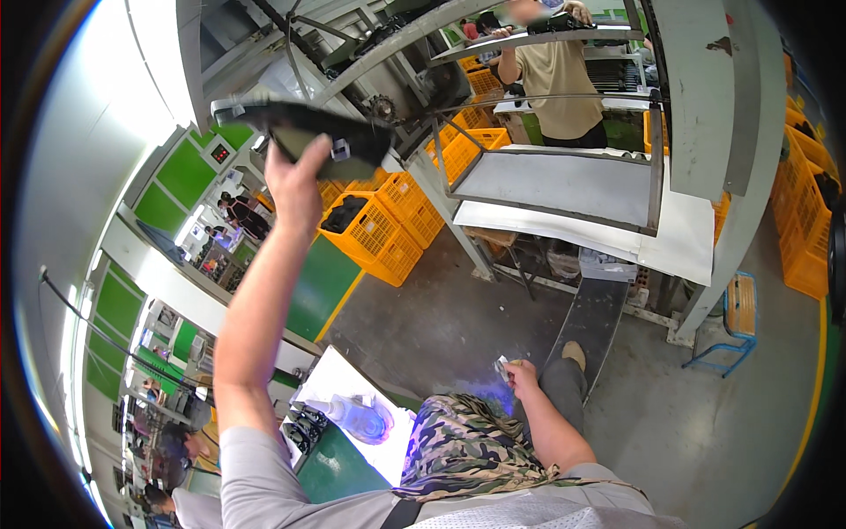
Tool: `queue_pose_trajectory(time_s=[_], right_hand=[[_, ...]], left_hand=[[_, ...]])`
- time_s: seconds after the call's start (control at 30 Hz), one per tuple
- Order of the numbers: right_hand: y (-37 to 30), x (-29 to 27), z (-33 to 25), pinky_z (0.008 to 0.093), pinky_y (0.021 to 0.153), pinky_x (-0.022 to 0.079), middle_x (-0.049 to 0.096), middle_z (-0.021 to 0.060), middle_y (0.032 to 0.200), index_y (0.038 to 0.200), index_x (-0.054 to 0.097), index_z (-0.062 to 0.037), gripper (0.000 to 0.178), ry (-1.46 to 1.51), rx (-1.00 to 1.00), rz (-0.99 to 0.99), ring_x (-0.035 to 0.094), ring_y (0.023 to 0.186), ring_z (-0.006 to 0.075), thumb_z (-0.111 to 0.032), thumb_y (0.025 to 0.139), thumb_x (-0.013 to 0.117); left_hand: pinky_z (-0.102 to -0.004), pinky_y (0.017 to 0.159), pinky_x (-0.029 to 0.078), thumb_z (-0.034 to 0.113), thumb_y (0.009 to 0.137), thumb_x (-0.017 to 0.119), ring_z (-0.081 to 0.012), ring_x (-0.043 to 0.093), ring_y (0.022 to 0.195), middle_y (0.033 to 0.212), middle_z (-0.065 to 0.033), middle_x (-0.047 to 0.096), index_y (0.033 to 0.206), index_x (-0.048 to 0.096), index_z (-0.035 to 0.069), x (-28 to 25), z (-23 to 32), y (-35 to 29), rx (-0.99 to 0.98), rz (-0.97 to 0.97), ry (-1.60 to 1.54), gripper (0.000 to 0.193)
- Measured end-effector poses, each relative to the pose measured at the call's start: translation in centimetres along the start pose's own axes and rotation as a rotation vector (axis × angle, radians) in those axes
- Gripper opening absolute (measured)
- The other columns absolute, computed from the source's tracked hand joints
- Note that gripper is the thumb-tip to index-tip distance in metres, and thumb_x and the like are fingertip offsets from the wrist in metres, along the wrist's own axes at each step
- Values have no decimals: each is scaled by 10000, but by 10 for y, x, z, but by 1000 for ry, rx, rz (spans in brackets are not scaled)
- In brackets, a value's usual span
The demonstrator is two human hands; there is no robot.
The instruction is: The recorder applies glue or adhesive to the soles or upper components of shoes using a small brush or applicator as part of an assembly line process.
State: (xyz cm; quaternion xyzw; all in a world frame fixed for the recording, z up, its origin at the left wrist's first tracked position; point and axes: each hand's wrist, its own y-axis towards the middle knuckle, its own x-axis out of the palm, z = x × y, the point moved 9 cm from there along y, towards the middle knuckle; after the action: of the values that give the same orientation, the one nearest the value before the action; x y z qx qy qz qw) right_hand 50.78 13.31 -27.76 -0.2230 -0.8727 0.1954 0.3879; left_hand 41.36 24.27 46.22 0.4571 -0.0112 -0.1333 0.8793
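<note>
My left hand (298, 181) is raised high at the upper left, its fingers closed round a long, dark shoe-like piece (361, 132). That piece is black with an olive face, a small white patch and a pale end; I cannot make out its exact kind. Low near my lap, my right hand (523, 377) pinches a small pale, silvery object (502, 365), too small to name. A camouflage apron (454, 445) covers my lap. Left of it, a clear squeeze bottle (361, 418) lies or stands on a brightly lit white tabletop (339, 379).
Ahead stands a metal frame with a pale, tilted panel (555, 187) above a white shelf (687, 229). Orange crates (379, 238) are stacked at the left, more crates (804, 238) at the right. A wooden-topped stool (741, 304) stands right. Behind the frame is another person (560, 88).
</note>
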Motion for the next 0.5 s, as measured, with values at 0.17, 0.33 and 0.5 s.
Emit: queue_pose_trajectory(time_s=[0.17,0.33,0.5], right_hand=[[4,0,0,267,399,349,567,5,649,825,566,-109,187,-13,-15,10,498,484,108,-92,780,747],[0,9,-4,270,399,341,563,11,654,821,559,-99,207,2,-32,-22,482,480,109,-96,777,761],[5,18,-14,269,408,340,564,10,662,812,559,-101,207,24,-68,-48,484,488,110,-101,779,763]], left_hand=[[-317,814,525,222,756,825,-183,642,870,972,-118,684,1097,607,-20,57,87,92,376,-89,470,471],[-367,848,533,323,735,841,-227,689,888,1021,-159,710,1152,628,11,127,125,149,564,-90,970,562],[-354,895,521,218,674,880,-249,669,1018,1124,-181,686,1298,537,-36,202,136,187,353,-511,465,756]])
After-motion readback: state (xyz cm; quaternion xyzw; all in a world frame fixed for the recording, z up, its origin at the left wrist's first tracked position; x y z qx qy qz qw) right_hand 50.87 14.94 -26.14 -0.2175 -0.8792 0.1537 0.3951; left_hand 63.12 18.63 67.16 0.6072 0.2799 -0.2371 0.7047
